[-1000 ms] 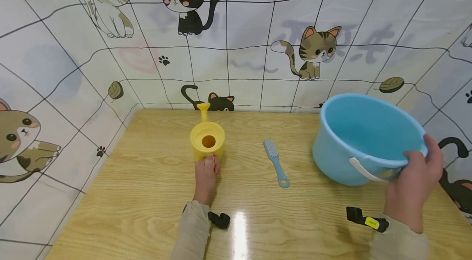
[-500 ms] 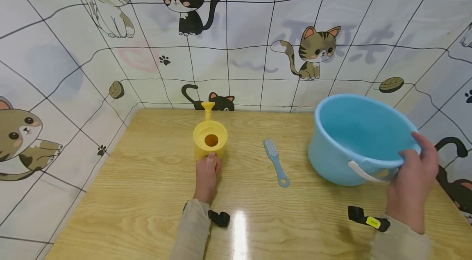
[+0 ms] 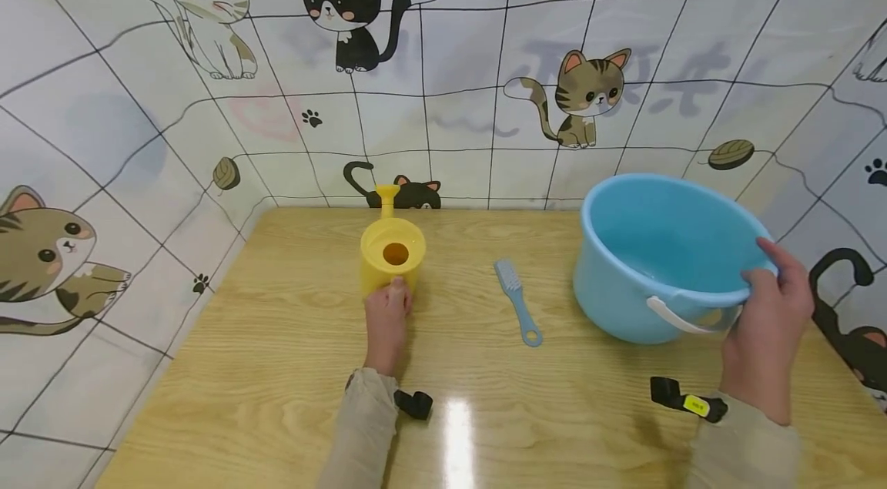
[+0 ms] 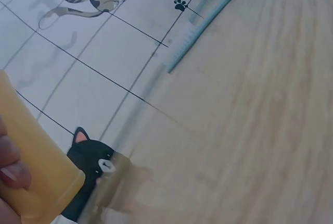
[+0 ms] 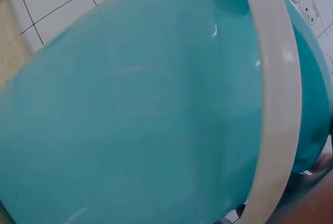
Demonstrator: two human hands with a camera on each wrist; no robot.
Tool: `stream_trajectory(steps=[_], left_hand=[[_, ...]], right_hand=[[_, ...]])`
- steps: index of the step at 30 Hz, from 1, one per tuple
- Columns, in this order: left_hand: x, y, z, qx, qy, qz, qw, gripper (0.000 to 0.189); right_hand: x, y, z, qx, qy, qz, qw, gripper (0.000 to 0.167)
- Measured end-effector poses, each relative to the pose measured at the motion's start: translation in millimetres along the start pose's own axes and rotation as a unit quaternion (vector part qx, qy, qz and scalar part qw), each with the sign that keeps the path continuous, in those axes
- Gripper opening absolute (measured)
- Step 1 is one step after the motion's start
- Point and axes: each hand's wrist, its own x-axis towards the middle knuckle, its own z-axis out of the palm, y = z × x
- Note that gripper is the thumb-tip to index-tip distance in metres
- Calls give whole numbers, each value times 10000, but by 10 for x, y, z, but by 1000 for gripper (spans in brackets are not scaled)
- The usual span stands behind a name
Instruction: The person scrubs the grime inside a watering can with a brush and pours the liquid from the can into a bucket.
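Note:
A yellow watering can [image 3: 393,242] is at the left in the head view, spout toward the back wall. My left hand [image 3: 386,323] grips it at its near side; in the left wrist view its base seems to hang just above the tabletop. At the right, my right hand [image 3: 768,319] holds the rim of a light blue bucket [image 3: 624,296], thumb and fingers over the edge. The bucket's white handle [image 5: 281,104] hangs down its near side. Whether the bucket touches the table cannot be told. Between the two lies a blue brush [image 3: 518,303] with pale bristles.
A wood-grain table [image 3: 277,396] spans the view. Behind it stands a wall covering [image 3: 457,50] with cat drawings and black grid lines, which also closes off the left and right sides. A black wrist strap [image 3: 686,400] sits on the right sleeve.
The bucket has shifted a little left with my right hand on it. The watering can has moved slightly, still in my left hand. The head view has turned slightly; the brush lies still.

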Motion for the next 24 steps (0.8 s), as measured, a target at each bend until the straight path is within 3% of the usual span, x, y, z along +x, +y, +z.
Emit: stream_trajectory(steps=[9,14,24], left_hand=[[23,231,37,294,-106,275,9991,50],[40,316,116,277,-201,239,9991,55],[132,566,261,390,-565,547,9961,56]], right_hand=[[-8,1,23,126,-42,24,9999,47],[-13,2,42,35,5,-48,10000,48],[-18,23,80,375,248,-218,9988,48]])
